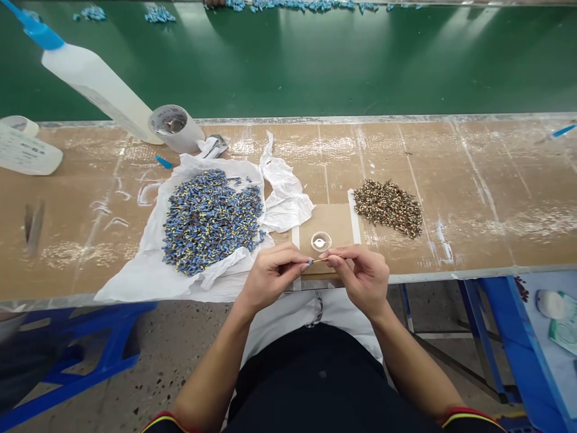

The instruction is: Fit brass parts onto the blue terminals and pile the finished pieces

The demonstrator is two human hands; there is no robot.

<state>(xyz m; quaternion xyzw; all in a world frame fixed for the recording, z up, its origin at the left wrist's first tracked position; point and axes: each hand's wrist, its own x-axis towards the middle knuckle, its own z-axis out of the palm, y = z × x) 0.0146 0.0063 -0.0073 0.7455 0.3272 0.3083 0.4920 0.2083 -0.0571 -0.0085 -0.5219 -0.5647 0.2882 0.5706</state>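
Between thumb and finger, my left hand (276, 273) pinches a tiny blue piece (310, 262). My right hand (362, 273) holds a thin yellowish stick (321, 260) whose tip meets that piece. Just beyond the fingertips sits a small round clear dish (321, 242) with a white blob inside. Left of my hands, a large heap of tiny blue and yellow pieces (211, 219) lies on white cloth (135, 273). To the right is a smaller heap of brownish, multicoloured pieces (388, 207).
A tall white squeeze bottle (97, 87) with a blue nozzle leans beside a cardboard tube (180, 129) at the back left. Another white bottle (27, 147) lies farther left. Behind the cardboard-covered bench (487, 192) runs a green surface (315, 66) with several blue clusters. Crumpled tissue (286, 198) lies mid-bench.
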